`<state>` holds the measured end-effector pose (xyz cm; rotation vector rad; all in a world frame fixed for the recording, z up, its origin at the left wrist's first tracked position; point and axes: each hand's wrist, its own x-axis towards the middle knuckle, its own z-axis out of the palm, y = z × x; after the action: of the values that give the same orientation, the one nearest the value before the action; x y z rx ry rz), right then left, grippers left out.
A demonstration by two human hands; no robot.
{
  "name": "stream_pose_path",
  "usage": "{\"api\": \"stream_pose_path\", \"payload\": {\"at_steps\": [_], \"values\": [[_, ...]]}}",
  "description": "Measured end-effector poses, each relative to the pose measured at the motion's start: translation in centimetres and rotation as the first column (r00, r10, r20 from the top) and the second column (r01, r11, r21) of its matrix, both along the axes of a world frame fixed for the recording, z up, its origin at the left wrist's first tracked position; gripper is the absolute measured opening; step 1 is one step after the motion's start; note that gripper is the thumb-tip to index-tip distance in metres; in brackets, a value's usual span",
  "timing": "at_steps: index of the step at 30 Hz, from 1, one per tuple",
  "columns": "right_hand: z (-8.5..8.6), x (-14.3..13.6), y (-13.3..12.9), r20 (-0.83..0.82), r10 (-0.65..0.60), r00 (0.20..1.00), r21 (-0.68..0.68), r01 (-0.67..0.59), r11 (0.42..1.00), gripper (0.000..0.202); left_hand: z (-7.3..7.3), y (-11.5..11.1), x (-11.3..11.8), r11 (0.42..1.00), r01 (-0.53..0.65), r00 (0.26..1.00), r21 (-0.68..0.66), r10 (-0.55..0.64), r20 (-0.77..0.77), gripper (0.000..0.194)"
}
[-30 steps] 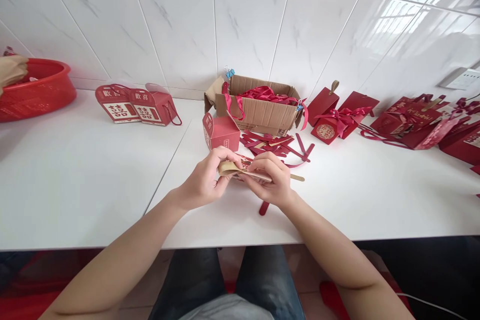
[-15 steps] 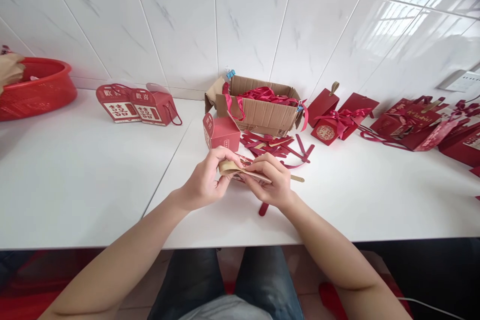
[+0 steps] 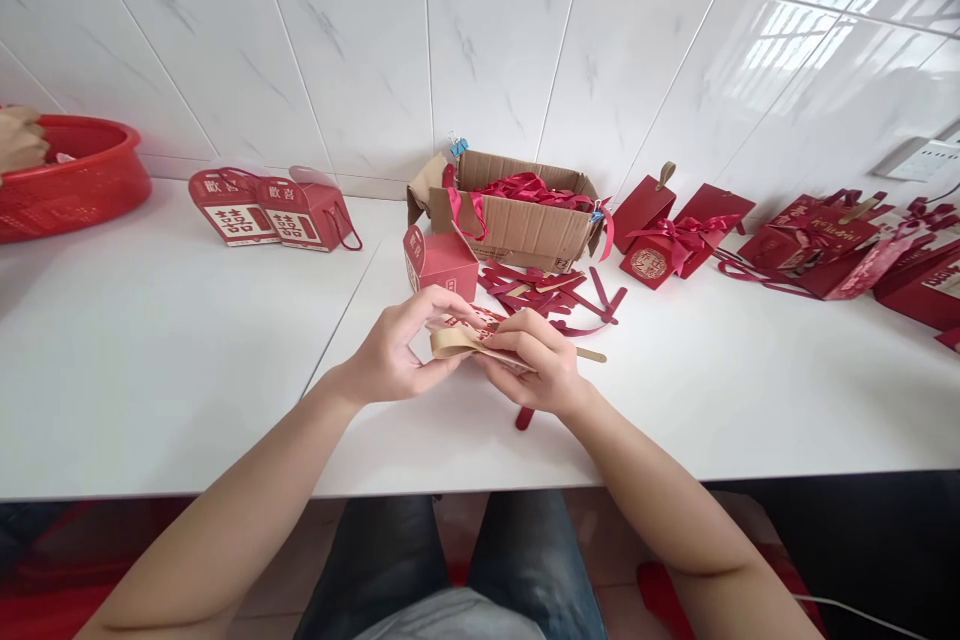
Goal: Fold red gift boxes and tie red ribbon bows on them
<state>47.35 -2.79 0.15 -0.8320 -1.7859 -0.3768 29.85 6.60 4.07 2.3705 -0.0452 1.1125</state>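
A folded red-and-white printed gift box (image 3: 469, 321) sits between my hands, with a tan strap loop (image 3: 448, 344) at its left end. My right hand (image 3: 534, 358) pinches the loop's base against the box's top edge. My left hand (image 3: 405, 344) curves around the loop, its thumb and fingers apart; where its fingertips touch the box I cannot make out. Behind it stands a red box (image 3: 442, 265) with its top unclosed. Beyond my right hand lies a pile of dark red straps (image 3: 525, 290). One tan strap (image 3: 592, 355) sticks out past that hand.
A cardboard carton (image 3: 525, 225) of red ribbons stands by the wall. Double-happiness boxes (image 3: 296, 215) are at left, ribboned red boxes (image 3: 660, 245) at right. Another person's hand (image 3: 19, 140) is at the red basket (image 3: 97, 170). One red strap (image 3: 524, 418) lies near the table's front edge.
My left hand has let go of the strap loop and spread its fingers, moving slightly left. The loop shows more fully. My right hand keeps its pinch.
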Motion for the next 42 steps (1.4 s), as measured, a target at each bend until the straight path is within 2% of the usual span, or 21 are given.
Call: {"api": "stream_pose_path", "payload": {"at_steps": [4,10,14,18,22,26,29,35,42], "values": [[0.4,-0.5,-0.2,-0.040,0.005,0.999,-0.067,-0.008,0.998,0.037,0.3,0.4,0.1,0.996,0.063,0.997,0.061,-0.065,0.030,0.022],[0.7,-0.8,-0.2,-0.119,-0.024,0.993,-0.088,0.013,0.996,0.033,0.0,0.8,0.1,0.992,0.009,0.992,0.128,-0.024,0.123,0.019],[0.8,-0.7,-0.3,-0.132,-0.085,0.988,-0.088,0.074,0.993,0.024,-0.2,1.1,0.2,0.992,-0.004,0.990,0.124,-0.013,0.138,0.019],[1.0,-0.6,-0.4,-0.132,-0.079,0.988,-0.126,0.062,0.990,0.021,-0.2,1.4,0.3,0.996,0.016,0.988,0.088,-0.029,0.150,0.015],[1.2,-0.7,-0.3,-0.102,-0.043,0.994,-0.100,0.032,0.995,0.021,0.0,1.6,-0.1,0.996,0.071,0.990,0.056,-0.077,0.120,0.025],[1.1,-0.7,-0.2,-0.105,-0.027,0.994,-0.073,0.020,0.997,0.019,0.7,1.9,-0.9,0.989,0.149,0.989,0.007,-0.149,-0.002,0.044],[1.0,-0.6,-0.1,-0.118,-0.023,0.993,-0.075,0.014,0.997,0.019,1.2,2.1,-1.2,0.984,0.176,0.983,-0.031,-0.177,-0.039,0.040],[0.8,-0.3,0.2,-0.143,-0.048,0.989,-0.125,0.030,0.992,0.015,2.0,0.6,0.3,0.993,0.108,0.993,-0.055,-0.105,0.059,0.016],[0.8,-0.1,0.4,-0.192,-0.070,0.979,-0.116,0.049,0.992,0.012,3.1,-1.4,2.2,0.995,0.008,0.994,0.098,-0.019,0.112,0.009]]}}
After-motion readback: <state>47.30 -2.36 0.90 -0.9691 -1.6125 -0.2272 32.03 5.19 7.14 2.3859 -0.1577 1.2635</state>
